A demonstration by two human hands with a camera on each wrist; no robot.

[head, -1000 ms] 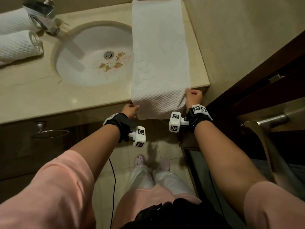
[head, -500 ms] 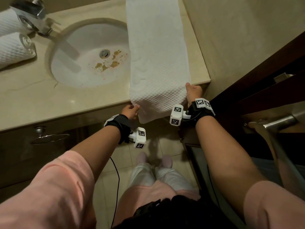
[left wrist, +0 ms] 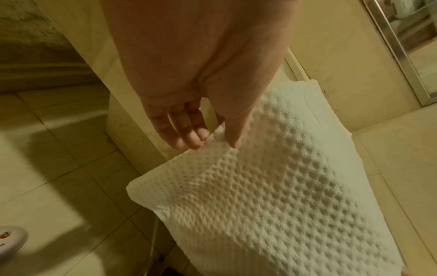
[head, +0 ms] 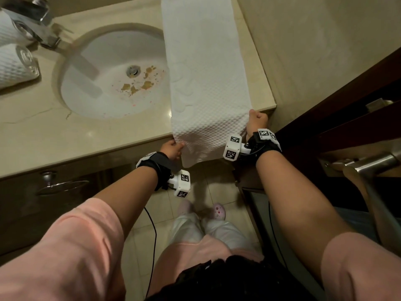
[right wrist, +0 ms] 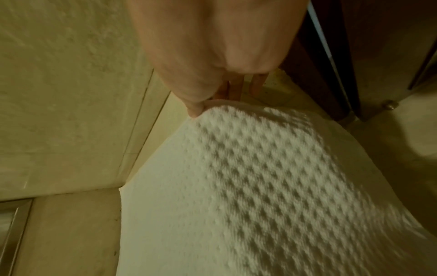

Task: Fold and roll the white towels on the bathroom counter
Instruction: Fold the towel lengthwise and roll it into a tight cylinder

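Note:
A white waffle-textured towel (head: 206,72), folded into a long strip, lies on the counter (head: 65,137) to the right of the sink. Its near end hangs over the counter's front edge. My left hand (head: 176,145) pinches the towel's left edge, thumb on one face and fingers on the other, as the left wrist view shows (left wrist: 216,142). My right hand (head: 252,118) grips the right edge at the counter's corner. In the right wrist view the thumb presses on the towel's (right wrist: 260,168) rim, with the fingers behind it.
Two rolled white towels (head: 15,66) lie at the counter's far left beside the chrome faucet (head: 32,25). The stained sink basin (head: 112,74) is left of the strip. A wall closes the right side, with a dark door and metal handle (head: 364,166). A drawer pull (head: 60,183) sits below.
Both hands keep their hold on the towel's near end. The right hand has edged slightly up toward the counter corner; the towel strip has barely moved.

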